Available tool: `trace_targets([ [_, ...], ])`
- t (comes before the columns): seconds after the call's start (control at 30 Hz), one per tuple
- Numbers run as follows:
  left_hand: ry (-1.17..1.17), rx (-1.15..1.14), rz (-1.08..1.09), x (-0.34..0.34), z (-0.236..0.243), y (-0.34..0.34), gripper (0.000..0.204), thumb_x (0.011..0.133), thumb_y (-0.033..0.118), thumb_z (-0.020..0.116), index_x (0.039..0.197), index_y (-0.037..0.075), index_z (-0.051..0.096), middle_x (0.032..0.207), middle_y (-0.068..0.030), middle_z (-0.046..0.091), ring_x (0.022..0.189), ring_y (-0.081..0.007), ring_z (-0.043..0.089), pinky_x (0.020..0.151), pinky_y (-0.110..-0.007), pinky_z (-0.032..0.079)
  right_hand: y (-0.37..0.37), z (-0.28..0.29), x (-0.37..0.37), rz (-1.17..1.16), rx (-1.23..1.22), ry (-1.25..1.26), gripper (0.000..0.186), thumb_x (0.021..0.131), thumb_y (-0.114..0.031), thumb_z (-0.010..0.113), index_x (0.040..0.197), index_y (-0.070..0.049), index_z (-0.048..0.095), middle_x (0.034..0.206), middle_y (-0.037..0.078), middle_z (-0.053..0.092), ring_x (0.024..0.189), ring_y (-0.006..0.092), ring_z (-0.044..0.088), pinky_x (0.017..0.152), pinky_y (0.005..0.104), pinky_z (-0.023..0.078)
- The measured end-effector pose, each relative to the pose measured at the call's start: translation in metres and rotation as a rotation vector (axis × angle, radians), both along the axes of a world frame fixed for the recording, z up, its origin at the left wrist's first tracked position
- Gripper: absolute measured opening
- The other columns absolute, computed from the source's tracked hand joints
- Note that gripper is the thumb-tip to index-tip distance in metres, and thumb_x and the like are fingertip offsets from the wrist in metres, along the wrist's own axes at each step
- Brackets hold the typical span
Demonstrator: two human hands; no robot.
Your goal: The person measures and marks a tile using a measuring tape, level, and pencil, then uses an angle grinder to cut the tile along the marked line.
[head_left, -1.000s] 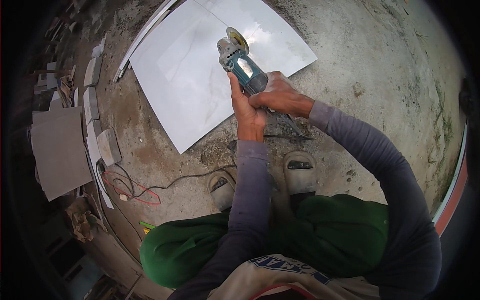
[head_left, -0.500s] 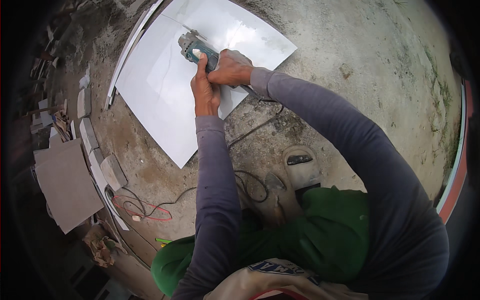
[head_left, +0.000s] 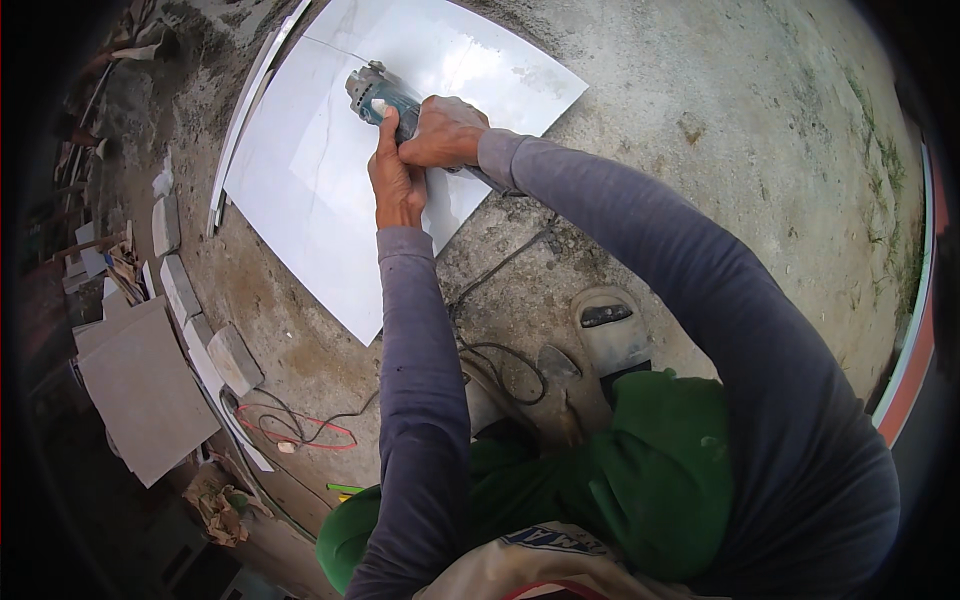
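Observation:
A teal angle grinder (head_left: 404,98) is held over a large glossy white tile (head_left: 290,165) that lies on the concrete ground. My left hand (head_left: 396,182) grips the grinder's body from the near side, its thumb pointing up along the casing. Wrapped round the rear part of the tool is my right hand (head_left: 446,132). The grey metal head of the grinder points to the far left, beside a thin dark line running across the tile. Its disc is hardly visible. From the back end a dark cord (head_left: 505,262) trails toward my feet.
Near my sandalled foot (head_left: 610,325) lies a small trowel (head_left: 558,362), with cord loops beside it. Pale blocks (head_left: 235,358) line the left side, next to brownish boards (head_left: 145,385). Thin white strips (head_left: 250,125) lie along the tile's left edge. A red cord (head_left: 325,445) rests nearby.
The grinder and both hands have shifted slightly left in view, and the grinder's head has moved a little along the tile's line. The view itself has also shifted slightly. Both grips stay the same.

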State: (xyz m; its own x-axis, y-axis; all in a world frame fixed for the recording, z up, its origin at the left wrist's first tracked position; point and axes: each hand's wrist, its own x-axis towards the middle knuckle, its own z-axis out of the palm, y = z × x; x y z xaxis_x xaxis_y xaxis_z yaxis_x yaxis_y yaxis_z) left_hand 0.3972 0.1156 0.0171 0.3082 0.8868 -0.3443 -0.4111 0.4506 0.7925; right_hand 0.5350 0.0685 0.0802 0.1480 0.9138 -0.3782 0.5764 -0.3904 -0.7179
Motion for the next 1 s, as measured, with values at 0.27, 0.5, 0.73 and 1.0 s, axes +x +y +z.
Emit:
trace_targets([
  [0.27,0.029,-0.01,0.007,0.001,0.002,-0.001,0.063,0.092,0.037,0.088,0.128,-0.009,0.064,0.121,-0.0136,0.072,0.107,-0.0225,0.071,0.099,-0.036,0.058,-0.001,-0.008,-0.001,-0.04,0.122,0.033,0.06,0.072,-0.044,0.075,0.091,0.012,0.077,0.081,0.025,0.076,0.075,0.0342,0.077,0.071,0.044,0.062],
  [0.5,0.066,-0.01,0.024,0.003,0.006,-0.001,0.061,0.092,0.038,0.087,0.125,-0.009,0.066,0.117,-0.0128,0.072,0.102,-0.0215,0.072,0.092,-0.035,0.06,0.004,0.002,0.003,0.02,-0.025,0.008,0.063,0.076,-0.046,0.076,0.11,0.006,0.079,0.105,0.023,0.08,0.099,0.0342,0.08,0.09,0.0404,0.063],
  [0.73,0.064,-0.009,0.031,0.007,0.004,-0.004,0.062,0.091,0.04,0.088,0.123,-0.008,0.066,0.115,-0.0127,0.072,0.098,-0.021,0.072,0.089,-0.034,0.06,0.001,-0.006,0.003,-0.049,0.119,0.006,0.055,0.069,-0.04,0.075,0.086,0.012,0.076,0.077,0.024,0.074,0.073,0.033,0.076,0.069,0.0441,0.061],
  [1.0,0.07,-0.025,0.049,0.004,0.002,0.0,0.062,0.091,0.04,0.088,0.122,-0.008,0.067,0.114,-0.0127,0.073,0.097,-0.0212,0.073,0.089,-0.035,0.06,0.004,0.005,0.002,0.011,-0.035,-0.001,0.062,0.076,-0.044,0.075,0.111,0.007,0.078,0.106,0.024,0.08,0.1,0.0348,0.08,0.088,0.041,0.064],
])
